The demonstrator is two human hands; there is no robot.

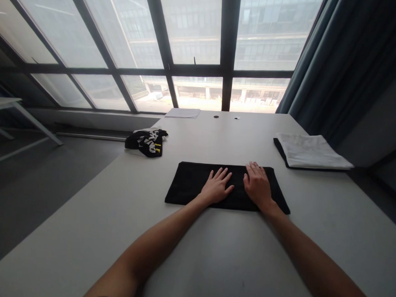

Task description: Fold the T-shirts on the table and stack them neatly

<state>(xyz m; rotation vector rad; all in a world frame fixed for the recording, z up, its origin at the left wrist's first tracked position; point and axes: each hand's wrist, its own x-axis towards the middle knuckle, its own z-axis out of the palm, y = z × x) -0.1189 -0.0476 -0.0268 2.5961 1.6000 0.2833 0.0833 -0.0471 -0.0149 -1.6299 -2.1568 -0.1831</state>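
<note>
A black folded cloth (pixel 190 183) lies flat on the white table in front of me, its long side running left to right. My left hand (pixel 217 186) rests palm down near its middle, fingers spread. To the right, my right hand (pixel 257 184) also lies on the cloth, its fingertips reaching the far edge. The fingers of that hand are stretched out and close together. Neither hand grips anything.
On the white table (pixel 129 220), a crumpled black and white printed cloth (pixel 147 141) sits at the left edge. Folded white fabric (pixel 311 150) over something black lies at the right. White paper (pixel 183 113) is at the far edge. A dark curtain (pixel 323 62) hangs beside the windows.
</note>
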